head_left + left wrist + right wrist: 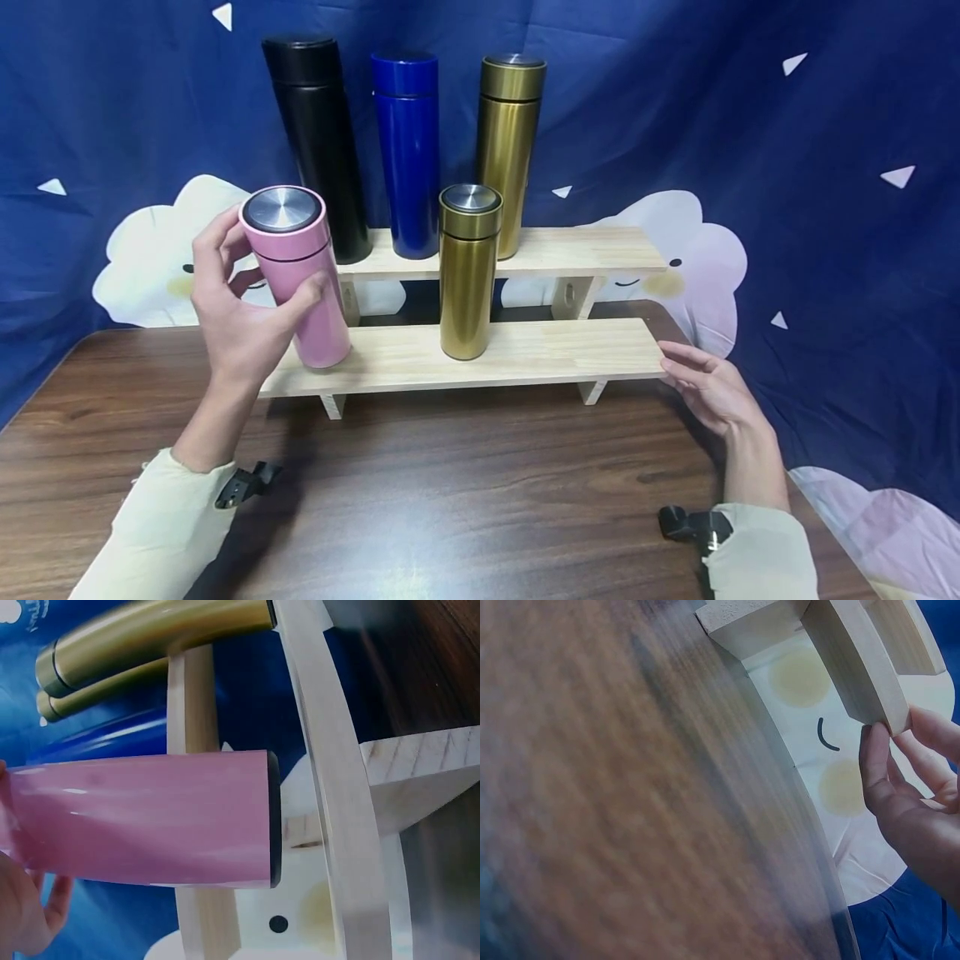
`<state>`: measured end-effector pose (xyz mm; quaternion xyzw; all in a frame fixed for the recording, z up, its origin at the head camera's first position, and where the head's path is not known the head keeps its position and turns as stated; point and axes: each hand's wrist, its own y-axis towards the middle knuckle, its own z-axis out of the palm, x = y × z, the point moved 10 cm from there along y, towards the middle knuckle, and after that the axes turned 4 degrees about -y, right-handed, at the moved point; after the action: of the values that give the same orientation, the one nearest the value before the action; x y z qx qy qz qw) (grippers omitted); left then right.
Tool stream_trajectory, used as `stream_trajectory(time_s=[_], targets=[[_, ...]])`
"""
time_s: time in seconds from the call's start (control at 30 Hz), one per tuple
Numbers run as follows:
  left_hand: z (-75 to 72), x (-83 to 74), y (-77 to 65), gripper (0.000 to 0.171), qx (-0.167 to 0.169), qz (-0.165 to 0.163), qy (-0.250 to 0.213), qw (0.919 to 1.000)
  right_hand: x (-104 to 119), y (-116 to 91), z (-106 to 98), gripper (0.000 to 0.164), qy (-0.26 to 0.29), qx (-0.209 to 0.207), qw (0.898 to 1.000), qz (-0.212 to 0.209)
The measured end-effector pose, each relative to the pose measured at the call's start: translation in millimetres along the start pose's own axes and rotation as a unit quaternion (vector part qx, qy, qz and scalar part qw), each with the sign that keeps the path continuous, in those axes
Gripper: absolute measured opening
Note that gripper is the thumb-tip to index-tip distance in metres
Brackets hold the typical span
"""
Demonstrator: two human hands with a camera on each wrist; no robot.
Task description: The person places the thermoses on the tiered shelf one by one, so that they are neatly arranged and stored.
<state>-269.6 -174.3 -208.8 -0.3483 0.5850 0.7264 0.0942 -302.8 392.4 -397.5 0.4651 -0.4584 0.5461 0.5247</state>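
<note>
My left hand point(251, 333) grips a pink thermos point(300, 283) with a silver-topped lid, thumb across its front and fingers behind. In the left wrist view the dark base of the pink thermos point(142, 817) is apart from the lower board. My right hand point(716, 387) pinches the right end of the lower board of a two-tier wooden shelf point(570, 350); the right wrist view shows thumb and fingers at the board's end point(862, 675). A short gold thermos point(468, 283) stands upright mid-way along the lower board.
A tall black thermos point(322, 150), a blue thermos point(408, 158) and a tall gold thermos point(510, 150) stand on the upper board point(585, 250). The shelf stands on a brown wooden table point(465, 483). Behind hangs a blue cloth point(660, 108) with cloud prints.
</note>
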Motion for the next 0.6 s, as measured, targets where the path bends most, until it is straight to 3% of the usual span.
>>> stream_trajectory(time_s=[0.4, 0.6], targets=[[16.5, 17.8, -1.8, 0.083, 0.010, -0.044, -0.050, 0.9977, -1.7, 1.0, 0.0, 0.029, 0.002, 0.001, 1.000, 0.000], [29.4, 21.6, 1.6, 0.083, 0.020, -0.051, -0.057, 0.9969, -1.8, 1.4, 0.1, 0.029, 0.003, 0.004, 1.000, 0.001]])
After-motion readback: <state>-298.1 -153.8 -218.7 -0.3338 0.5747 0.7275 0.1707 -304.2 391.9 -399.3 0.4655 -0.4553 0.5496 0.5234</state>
